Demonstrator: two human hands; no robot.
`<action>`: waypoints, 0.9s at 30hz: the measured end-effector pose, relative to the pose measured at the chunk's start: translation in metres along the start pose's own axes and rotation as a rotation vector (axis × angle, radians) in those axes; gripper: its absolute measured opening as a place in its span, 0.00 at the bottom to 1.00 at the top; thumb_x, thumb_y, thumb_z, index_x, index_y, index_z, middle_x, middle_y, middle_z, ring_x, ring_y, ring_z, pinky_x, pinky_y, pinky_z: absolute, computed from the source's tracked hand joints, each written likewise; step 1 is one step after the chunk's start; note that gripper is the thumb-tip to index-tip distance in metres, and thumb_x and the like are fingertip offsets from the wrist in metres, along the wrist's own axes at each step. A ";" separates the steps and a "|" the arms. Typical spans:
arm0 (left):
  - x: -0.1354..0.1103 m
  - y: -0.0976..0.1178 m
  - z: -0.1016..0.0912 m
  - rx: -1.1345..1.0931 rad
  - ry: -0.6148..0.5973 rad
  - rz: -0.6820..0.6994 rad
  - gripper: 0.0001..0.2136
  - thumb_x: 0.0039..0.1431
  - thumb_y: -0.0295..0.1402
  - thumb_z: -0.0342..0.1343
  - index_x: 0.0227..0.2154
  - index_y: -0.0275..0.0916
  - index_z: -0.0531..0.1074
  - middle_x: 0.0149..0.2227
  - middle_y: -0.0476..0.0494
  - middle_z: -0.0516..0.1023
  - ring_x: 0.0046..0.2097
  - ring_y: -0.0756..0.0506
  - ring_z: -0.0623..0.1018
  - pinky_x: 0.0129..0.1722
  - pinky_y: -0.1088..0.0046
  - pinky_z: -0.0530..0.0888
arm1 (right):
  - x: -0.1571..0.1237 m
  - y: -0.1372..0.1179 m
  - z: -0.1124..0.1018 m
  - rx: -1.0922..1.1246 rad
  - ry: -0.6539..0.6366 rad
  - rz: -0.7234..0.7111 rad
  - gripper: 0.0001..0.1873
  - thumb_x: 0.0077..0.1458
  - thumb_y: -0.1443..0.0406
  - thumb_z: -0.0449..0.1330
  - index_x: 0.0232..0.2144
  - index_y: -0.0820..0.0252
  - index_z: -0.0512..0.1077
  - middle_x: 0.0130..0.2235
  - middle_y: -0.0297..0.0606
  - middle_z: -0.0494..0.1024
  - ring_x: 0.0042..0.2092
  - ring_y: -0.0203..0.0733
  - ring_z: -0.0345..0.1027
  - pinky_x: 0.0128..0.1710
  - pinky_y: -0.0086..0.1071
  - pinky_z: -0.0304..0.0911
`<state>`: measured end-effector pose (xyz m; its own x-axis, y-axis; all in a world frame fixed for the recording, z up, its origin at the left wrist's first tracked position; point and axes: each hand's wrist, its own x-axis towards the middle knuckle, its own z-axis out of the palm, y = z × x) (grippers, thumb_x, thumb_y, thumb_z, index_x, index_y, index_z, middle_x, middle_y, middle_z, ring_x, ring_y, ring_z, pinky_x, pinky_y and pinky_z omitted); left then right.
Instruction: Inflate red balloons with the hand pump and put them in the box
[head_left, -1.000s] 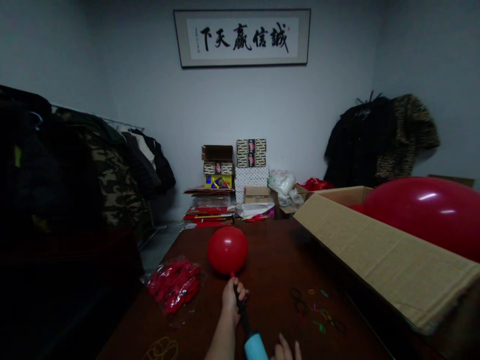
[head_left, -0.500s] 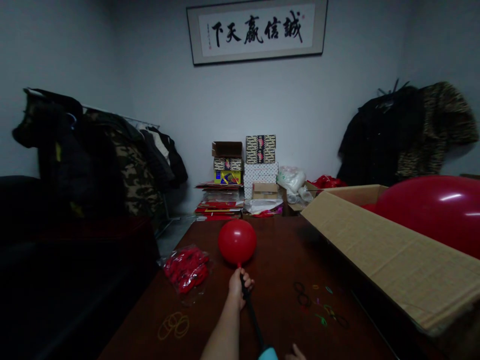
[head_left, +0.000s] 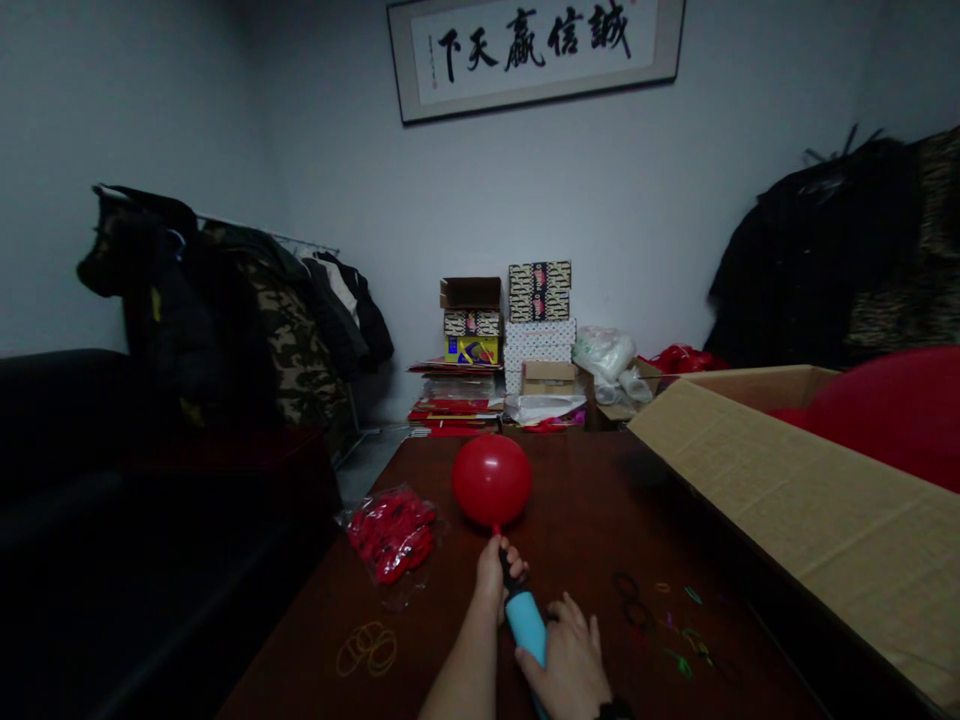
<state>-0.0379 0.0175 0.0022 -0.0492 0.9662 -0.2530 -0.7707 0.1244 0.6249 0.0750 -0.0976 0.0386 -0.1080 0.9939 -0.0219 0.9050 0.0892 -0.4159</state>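
A round, partly inflated red balloon (head_left: 492, 482) sits above the table, its neck on the tip of a balloon pump (head_left: 526, 626). My left hand (head_left: 499, 572) is closed around the pump's black front end, right below the balloon neck. The pump's light-blue barrel lies just behind that hand. My right hand (head_left: 570, 655) is on the barrel, thumb across its left side and fingers along the right. A dark band circles my right wrist. The pump's rear end is partly hidden by this hand.
A clear bag of red balloons (head_left: 394, 535) lies left on the brown table (head_left: 592, 500). Yellow rubber bands (head_left: 367, 648) are nearer me; small coloured bands (head_left: 686, 640) lie right. An open cardboard box (head_left: 780, 500) with a large red balloon (head_left: 900, 415) stands at the right.
The blue barrel has slid forward to my left hand, covering the long black rod seen before. My right hand has come forward with it. The view has turned slightly left.
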 end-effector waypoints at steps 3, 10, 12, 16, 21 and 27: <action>0.002 0.000 0.000 -0.031 0.029 0.038 0.17 0.48 0.44 0.58 0.22 0.41 0.56 0.14 0.59 0.57 0.13 0.56 0.57 0.20 0.75 0.61 | 0.008 0.001 -0.007 0.026 -0.041 0.011 0.28 0.50 0.55 0.48 0.47 0.69 0.69 0.54 0.49 0.69 0.62 0.56 0.49 0.60 0.58 0.41; -0.002 0.000 0.004 -0.025 0.053 0.067 0.14 0.51 0.40 0.56 0.21 0.41 0.56 0.13 0.59 0.56 0.13 0.55 0.56 0.19 0.75 0.61 | -0.006 0.002 -0.011 -0.027 0.029 0.015 0.28 0.45 0.52 0.55 0.43 0.67 0.72 0.54 0.50 0.69 0.63 0.57 0.47 0.62 0.56 0.33; -0.004 0.000 0.004 -0.014 0.061 0.068 0.13 0.52 0.40 0.54 0.21 0.41 0.56 0.13 0.59 0.56 0.12 0.55 0.55 0.19 0.75 0.60 | -0.015 0.001 -0.012 -0.025 0.036 0.011 0.26 0.47 0.54 0.54 0.41 0.67 0.73 0.52 0.50 0.70 0.62 0.56 0.48 0.62 0.54 0.34; -0.007 0.000 0.003 -0.017 0.067 0.073 0.13 0.52 0.39 0.54 0.21 0.41 0.56 0.14 0.60 0.55 0.13 0.56 0.54 0.19 0.76 0.61 | -0.040 0.009 -0.011 -0.030 0.066 -0.012 0.24 0.48 0.54 0.52 0.39 0.67 0.74 0.52 0.50 0.71 0.63 0.55 0.48 0.63 0.52 0.33; -0.008 -0.001 0.002 -0.034 0.071 0.093 0.11 0.53 0.37 0.52 0.21 0.41 0.57 0.14 0.60 0.55 0.13 0.56 0.54 0.21 0.75 0.63 | -0.075 0.046 -0.008 -0.099 0.019 0.006 0.26 0.45 0.53 0.54 0.40 0.66 0.74 0.56 0.50 0.66 0.64 0.57 0.42 0.63 0.52 0.31; -0.015 -0.003 0.010 -0.035 0.076 0.079 0.11 0.52 0.36 0.53 0.21 0.41 0.56 0.15 0.60 0.54 0.13 0.56 0.54 0.21 0.75 0.64 | -0.106 0.090 -0.007 -0.036 -0.143 0.025 0.26 0.50 0.50 0.50 0.42 0.59 0.74 0.56 0.43 0.68 0.64 0.58 0.45 0.62 0.58 0.36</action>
<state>-0.0284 0.0043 0.0111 -0.1580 0.9525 -0.2604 -0.7840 0.0393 0.6195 0.1710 -0.1946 0.0100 -0.1409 0.9766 -0.1624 0.9220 0.0697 -0.3808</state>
